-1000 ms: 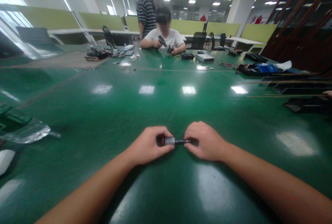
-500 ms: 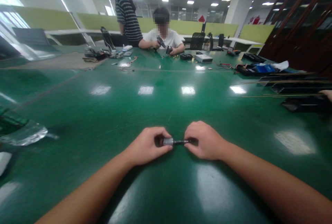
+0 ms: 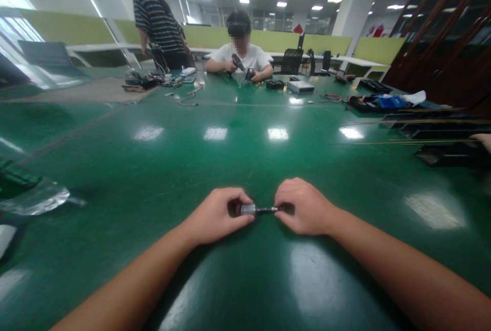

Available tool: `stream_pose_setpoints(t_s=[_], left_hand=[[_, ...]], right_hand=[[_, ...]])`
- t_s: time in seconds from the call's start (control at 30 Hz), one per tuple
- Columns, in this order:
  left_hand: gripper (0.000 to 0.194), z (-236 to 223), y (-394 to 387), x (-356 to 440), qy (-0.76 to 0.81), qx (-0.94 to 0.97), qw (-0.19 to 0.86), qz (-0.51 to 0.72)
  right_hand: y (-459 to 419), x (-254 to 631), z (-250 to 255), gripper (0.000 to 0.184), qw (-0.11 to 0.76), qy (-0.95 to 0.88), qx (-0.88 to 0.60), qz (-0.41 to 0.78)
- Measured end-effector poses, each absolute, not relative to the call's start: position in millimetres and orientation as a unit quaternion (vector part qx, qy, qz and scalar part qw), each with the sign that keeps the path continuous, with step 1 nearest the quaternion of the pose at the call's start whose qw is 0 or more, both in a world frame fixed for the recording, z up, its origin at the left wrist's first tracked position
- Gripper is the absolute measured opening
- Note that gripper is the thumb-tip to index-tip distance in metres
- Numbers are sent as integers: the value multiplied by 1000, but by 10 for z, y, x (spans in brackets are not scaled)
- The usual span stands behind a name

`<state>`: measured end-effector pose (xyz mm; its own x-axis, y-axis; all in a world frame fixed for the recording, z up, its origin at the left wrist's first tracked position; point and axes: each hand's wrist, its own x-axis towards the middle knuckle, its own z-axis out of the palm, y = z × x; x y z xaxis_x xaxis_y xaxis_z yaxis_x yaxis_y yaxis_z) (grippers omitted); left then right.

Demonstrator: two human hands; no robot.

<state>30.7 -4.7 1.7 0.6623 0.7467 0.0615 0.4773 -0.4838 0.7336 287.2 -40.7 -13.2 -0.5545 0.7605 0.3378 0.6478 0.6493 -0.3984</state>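
Note:
Low in the head view, a small silver cylinder point(image 3: 247, 209) with a thin dark shaft point(image 3: 265, 210) lies level between my hands, just over or on the green tabletop point(image 3: 245, 162). My left hand point(image 3: 218, 216) is closed round the cylinder, thumb on the near side and fingers on the far side. The fingertips of my right hand point(image 3: 307, 208) pinch the shaft's far right end, and its tip is hidden behind them. What exactly this slim part is cannot be made out.
Across the table sits a person point(image 3: 240, 54) holding a dark power tool point(image 3: 238, 62). Another person point(image 3: 159, 19) stands behind at left. Black trays point(image 3: 452, 155) with thin rods lie at right, a tool bag point(image 3: 383, 102) beyond them. Clear plastic packaging point(image 3: 38, 195) rests at left.
My right hand has shifted slightly to the right along the shaft; my left hand stays put. The standing person has moved left.

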Motion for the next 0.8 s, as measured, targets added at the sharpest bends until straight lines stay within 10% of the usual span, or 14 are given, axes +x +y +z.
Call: stream_pose_setpoints(t_s=[0.8], left_hand=[[16,7,-35,323,373,835,351,201]], right_hand=[[-333,2888,-160,6,257,-877,-386,124]])
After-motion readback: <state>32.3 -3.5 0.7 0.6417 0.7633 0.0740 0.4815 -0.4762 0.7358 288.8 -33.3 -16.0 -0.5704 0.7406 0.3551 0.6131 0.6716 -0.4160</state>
